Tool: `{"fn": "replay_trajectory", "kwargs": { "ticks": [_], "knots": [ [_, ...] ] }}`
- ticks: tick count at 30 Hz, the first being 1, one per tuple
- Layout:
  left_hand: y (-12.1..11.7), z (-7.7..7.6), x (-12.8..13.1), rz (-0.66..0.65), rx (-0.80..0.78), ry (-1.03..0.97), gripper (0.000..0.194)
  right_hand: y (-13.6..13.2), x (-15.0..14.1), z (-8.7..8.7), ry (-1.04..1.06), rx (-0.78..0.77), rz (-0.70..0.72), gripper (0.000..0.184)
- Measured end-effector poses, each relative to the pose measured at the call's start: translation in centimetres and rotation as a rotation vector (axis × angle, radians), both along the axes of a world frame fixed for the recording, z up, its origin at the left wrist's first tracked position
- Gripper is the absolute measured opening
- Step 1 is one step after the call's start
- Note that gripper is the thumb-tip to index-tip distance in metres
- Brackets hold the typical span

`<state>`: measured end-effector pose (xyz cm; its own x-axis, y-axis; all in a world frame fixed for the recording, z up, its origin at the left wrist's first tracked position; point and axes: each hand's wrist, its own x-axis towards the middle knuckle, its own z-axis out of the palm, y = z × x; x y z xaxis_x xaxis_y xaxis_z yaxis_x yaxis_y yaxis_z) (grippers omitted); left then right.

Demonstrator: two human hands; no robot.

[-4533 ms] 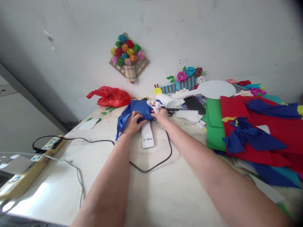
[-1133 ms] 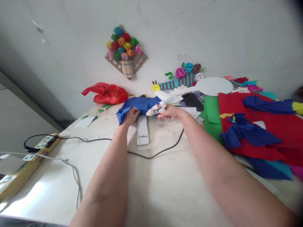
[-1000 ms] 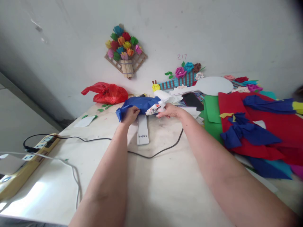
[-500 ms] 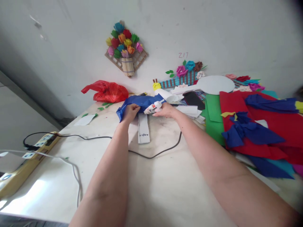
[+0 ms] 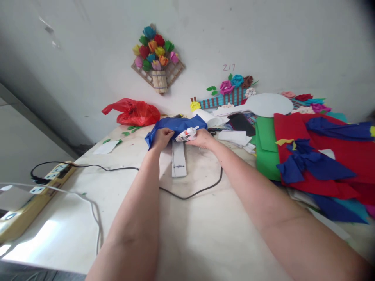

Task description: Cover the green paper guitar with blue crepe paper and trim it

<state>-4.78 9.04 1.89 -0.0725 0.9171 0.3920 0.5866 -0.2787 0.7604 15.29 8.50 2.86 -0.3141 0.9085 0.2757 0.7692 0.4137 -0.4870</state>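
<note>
Blue crepe paper (image 5: 182,124) is spread at the back middle of the table, with a white cardboard strip (image 5: 179,162) reaching out from under it towards me. My left hand (image 5: 163,138) pinches the near left edge of the blue paper, fingers pressed together. In my right hand (image 5: 203,139) lies a small white glue bottle (image 5: 185,134) with a printed label, tilted over the near edge of the paper. Its nozzle points up and to the right. Whether glue is coming out cannot be made out.
A red plastic bag (image 5: 135,112) sits at the back left. Green sheets (image 5: 266,152), red paper (image 5: 325,156) and blue scraps pile up on the right. A black cord (image 5: 187,197) crosses the table to a power strip (image 5: 55,181). A white oval board (image 5: 268,104) leans behind.
My right hand has shifted slightly left with the glue bottle, along the paper's near edge. My left hand keeps its pinch. The whole view has moved a little.
</note>
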Motion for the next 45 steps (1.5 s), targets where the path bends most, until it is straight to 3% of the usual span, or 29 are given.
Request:
{"fn": "replay_trajectory", "kwargs": {
  "ticks": [6,17,33,45],
  "knots": [
    [-0.6,0.6,0.5,0.015,-0.026,-0.041,0.012,-0.2,-0.5,0.0,-0.119,0.007,-0.06,0.043],
    [-0.7,0.5,0.4,0.02,-0.038,-0.066,0.012,-0.4,-1.2,-0.3,-0.109,-0.003,-0.102,0.042],
    [-0.4,0.3,0.1,0.022,-0.035,-0.056,0.013,-0.3,-0.3,0.7,-0.113,-0.063,-0.023,0.04],
    [-0.9,0.5,0.2,0.013,-0.041,-0.084,0.013,0.3,-1.1,-0.8,-0.085,-0.022,-0.125,0.042]
  ]
}}
